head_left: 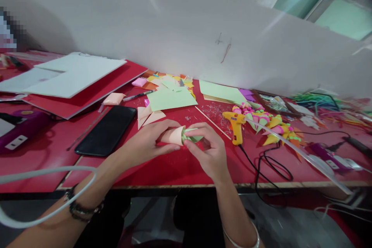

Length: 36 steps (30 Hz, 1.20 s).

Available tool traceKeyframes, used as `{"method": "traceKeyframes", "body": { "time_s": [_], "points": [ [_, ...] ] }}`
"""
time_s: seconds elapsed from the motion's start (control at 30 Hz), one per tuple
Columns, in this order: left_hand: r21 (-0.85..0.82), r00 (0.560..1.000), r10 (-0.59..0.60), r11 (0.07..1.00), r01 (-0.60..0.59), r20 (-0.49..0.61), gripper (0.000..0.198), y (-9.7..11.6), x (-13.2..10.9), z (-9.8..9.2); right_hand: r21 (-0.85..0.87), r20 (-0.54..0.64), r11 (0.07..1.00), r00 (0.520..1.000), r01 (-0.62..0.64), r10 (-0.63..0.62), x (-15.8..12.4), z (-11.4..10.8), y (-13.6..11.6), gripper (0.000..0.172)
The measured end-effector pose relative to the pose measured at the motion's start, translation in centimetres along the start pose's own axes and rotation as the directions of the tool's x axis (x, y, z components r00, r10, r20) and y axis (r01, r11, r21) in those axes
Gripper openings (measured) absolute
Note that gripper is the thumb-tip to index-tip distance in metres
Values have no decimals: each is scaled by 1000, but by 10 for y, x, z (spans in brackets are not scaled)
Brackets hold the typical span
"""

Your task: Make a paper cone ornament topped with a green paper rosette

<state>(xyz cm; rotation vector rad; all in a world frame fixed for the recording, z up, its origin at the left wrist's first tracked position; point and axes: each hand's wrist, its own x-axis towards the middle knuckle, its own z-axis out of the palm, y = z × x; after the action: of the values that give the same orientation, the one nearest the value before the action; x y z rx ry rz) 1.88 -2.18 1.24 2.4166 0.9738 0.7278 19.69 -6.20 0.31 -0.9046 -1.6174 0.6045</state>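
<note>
My left hand (pixel 161 139) is closed around a cone of rolled peach paper (pixel 171 136), whose wide mouth faces right. At that mouth, my right hand (pixel 207 147) pinches a piece of folded light-green paper (pixel 192 135). The green paper meets the rim of the peach cone; how deep it goes in is hidden. Just behind my hands lie peach paper pieces (pixel 151 117) and a light-green sheet (pixel 173 99). Right of my right hand stands a yellow glue gun (pixel 236 127) with a long clear glue stick (pixel 290 147) sticking out of its back.
A black phone (pixel 107 131) lies left of my left hand. White foam boards (pixel 78 71) rest on a red board at the back left. Decorated paper cones (pixel 273 128) are heaped at right, near the black cord (pixel 273 168). A white cable loop (pixel 49 172) crosses my left forearm.
</note>
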Motion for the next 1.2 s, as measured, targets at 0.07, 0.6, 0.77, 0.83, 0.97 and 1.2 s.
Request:
{"method": "traceKeyframes", "body": {
  "time_s": [0.07, 0.6, 0.77, 0.83, 0.97, 1.2],
  "points": [
    [26, 1000, -3, 1000, 2, 18, 38, -2, -1, 1, -9, 10, 1000, 1000, 2, -2, 0, -1, 1, 11],
    [122, 996, -61, 991, 53, 61, 46, -3, -2, 3, -30, 56, 999, 998, -37, 39, 0, -1, 2, 9],
    [89, 995, -71, 994, 65, 64, 45, -4, -2, 3, -26, 78, 998, 995, -54, 56, 0, -2, 2, 7],
    [77, 995, -74, 995, 69, 63, 44, -3, -2, 3, -27, 75, 999, 996, -46, 48, 0, -2, 2, 7],
    [68, 996, -61, 996, 56, 73, 42, -4, 0, 5, -60, 59, 998, 998, -31, 34, 0, -1, 3, 7],
    [48, 995, -47, 998, 43, 88, 37, -8, -1, 7, -109, 50, 994, 999, 8, -3, 0, -1, 3, 14]
  ]
}}
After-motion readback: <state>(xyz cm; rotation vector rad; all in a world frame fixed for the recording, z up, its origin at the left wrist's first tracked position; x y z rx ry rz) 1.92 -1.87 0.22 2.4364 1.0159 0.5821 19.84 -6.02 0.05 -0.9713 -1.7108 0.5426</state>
